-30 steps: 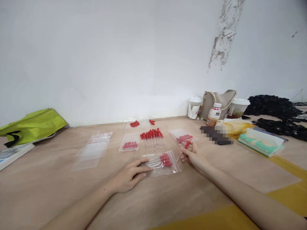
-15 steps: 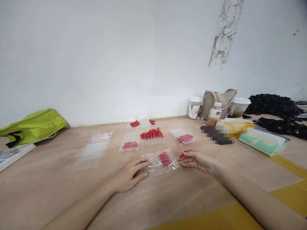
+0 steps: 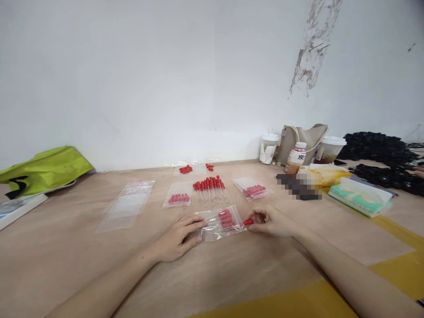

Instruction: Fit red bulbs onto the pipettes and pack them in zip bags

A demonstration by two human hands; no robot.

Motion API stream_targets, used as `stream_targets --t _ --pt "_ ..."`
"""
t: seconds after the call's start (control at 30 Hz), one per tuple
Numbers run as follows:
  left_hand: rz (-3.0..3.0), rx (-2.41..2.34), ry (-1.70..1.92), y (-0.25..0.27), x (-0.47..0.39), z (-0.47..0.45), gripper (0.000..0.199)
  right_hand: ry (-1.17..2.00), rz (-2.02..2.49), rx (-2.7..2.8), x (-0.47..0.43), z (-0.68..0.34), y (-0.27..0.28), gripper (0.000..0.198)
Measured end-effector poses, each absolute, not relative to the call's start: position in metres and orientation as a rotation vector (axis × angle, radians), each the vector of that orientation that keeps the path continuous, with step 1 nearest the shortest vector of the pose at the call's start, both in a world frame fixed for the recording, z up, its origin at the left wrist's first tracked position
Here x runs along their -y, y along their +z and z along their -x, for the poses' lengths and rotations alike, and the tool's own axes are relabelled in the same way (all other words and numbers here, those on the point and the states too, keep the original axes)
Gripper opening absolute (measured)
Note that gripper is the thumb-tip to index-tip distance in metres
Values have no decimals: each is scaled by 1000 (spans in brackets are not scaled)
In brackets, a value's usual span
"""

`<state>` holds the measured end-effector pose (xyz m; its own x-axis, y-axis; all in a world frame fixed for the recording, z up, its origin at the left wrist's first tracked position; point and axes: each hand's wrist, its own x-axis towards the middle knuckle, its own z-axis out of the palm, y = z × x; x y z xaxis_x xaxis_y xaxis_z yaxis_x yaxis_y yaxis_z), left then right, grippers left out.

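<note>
A clear zip bag (image 3: 212,234) lies in front of me with several red-bulbed droppers (image 3: 225,216) inside. My left hand (image 3: 180,238) rests on the bag's left end, its fingers stretched out and lying flat. At the bag's right end, my right hand (image 3: 270,221) pinches a dropper by its red rubber bulb (image 3: 248,221). That dropper's stem is inside the bag mouth, while the bulb is still outside. Just behind the bag, a row of loose droppers (image 3: 210,184) lies with bulbs pointing away from me.
Filled bags lie left (image 3: 179,198) and right (image 3: 254,191) of the row. Flat zip bags (image 3: 130,201) sit farther left; loose red bulbs (image 3: 186,169) lie by the wall. At right stand a bottle (image 3: 296,158), cups (image 3: 269,149), a handbag (image 3: 303,141) and a tissue pack (image 3: 359,198).
My right hand has pushed the dropper leftward, so its stem is deeper in the bag and its bulb is close to the opening. The left hand stays on the bag.
</note>
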<state>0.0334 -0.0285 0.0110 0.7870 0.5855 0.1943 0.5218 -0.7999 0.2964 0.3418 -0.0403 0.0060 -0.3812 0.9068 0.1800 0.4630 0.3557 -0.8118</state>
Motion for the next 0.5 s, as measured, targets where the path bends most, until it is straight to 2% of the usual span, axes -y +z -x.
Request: stream_targets --t 0.1,0.33,0.5 --pt "-2749 -861 423 10 28 -33 38 868 1167 1995 37 -345 6 18" --pt "-2763 -847 418 10 27 -33 38 1361 1117 1667 42 -333 2 40" --pt "-2764 -851 422 9 26 -34 38 1357 1282 1531 46 -322 5 40"
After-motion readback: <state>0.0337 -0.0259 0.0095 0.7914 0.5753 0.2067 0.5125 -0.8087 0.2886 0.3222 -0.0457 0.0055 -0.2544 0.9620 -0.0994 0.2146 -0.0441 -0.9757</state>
